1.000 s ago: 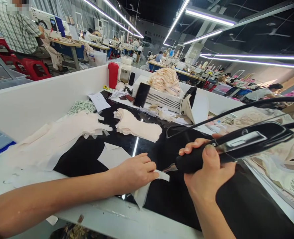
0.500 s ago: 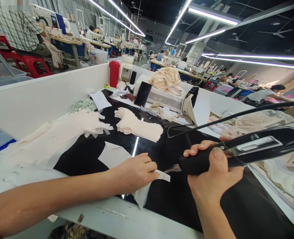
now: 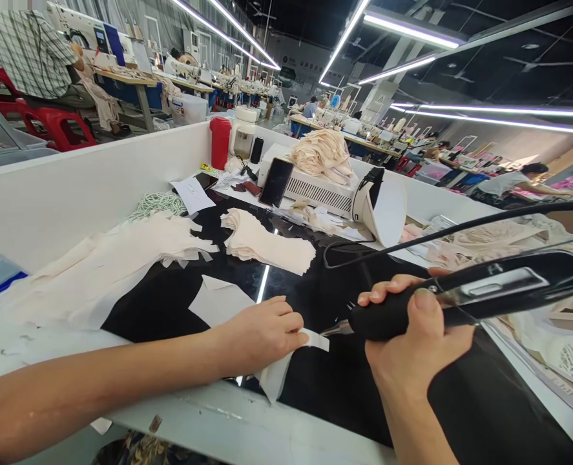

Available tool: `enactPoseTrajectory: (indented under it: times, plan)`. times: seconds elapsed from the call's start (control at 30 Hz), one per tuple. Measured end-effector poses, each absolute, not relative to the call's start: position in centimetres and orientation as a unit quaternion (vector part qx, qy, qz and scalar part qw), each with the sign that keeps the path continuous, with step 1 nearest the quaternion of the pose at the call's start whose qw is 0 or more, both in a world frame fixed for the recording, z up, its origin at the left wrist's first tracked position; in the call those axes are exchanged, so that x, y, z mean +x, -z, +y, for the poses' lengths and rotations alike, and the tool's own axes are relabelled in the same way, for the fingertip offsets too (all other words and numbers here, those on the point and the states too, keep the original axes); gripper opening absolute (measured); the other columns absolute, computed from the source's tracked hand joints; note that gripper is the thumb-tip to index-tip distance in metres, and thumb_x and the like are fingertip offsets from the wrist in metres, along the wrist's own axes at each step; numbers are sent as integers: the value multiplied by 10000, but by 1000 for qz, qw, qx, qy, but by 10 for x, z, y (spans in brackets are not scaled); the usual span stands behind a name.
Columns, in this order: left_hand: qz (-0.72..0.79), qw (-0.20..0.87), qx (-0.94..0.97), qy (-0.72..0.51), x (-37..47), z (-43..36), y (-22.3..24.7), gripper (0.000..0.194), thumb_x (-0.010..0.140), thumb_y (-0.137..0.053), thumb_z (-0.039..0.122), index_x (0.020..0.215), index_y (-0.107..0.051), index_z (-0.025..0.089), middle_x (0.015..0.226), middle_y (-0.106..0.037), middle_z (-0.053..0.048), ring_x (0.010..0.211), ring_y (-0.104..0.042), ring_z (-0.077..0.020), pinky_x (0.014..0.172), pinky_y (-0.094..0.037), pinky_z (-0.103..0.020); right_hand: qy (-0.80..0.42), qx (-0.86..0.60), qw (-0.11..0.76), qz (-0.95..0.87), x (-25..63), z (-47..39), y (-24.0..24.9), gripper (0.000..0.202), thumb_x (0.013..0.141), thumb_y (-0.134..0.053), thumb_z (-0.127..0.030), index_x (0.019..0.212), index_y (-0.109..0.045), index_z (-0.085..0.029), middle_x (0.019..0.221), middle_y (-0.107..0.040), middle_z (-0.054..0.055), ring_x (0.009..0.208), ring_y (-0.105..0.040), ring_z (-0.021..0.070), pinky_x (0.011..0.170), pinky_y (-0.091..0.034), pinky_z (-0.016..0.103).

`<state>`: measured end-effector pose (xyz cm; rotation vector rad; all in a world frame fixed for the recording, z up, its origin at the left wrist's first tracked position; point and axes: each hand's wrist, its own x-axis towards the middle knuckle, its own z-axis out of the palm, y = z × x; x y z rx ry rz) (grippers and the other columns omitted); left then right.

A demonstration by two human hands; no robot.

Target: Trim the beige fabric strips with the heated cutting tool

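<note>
My left hand rests low over the black work surface, its fingers pinched on a pale fabric piece. A short strip of the piece sticks out to the right past my fingertips. My right hand is wrapped around a thick black corded hand tool with a silver inset. The tool's narrow metal tip points left and sits right by the strip's end; whether they touch I cannot tell. Behind my left hand lies a loose white piece.
A stack of cut beige pieces lies farther back, a larger pale fabric pile at left. A phone leans on a white vented box. The tool's black cable arcs across the right. White walls edge the table.
The whole view has shifted slightly left. Both hands keep nearly the same pose, with the tool's tip still by the strip.
</note>
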<state>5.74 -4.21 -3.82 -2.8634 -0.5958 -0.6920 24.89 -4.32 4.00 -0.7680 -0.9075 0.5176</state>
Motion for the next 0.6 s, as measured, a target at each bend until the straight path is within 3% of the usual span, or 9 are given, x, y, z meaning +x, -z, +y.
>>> enactPoseTrajectory:
  times: [0.6]
  plan:
    - [-203, 73, -950, 224, 57, -43, 33, 141, 1026, -607, 36, 1020, -666, 164, 915, -624, -29, 844, -575, -187, 924, -481, -325, -278, -345, 784, -436, 242, -56, -42, 406, 773, -863, -343, 1087, -622, -253, 723, -664, -72, 539, -599, 135, 475, -574, 286]
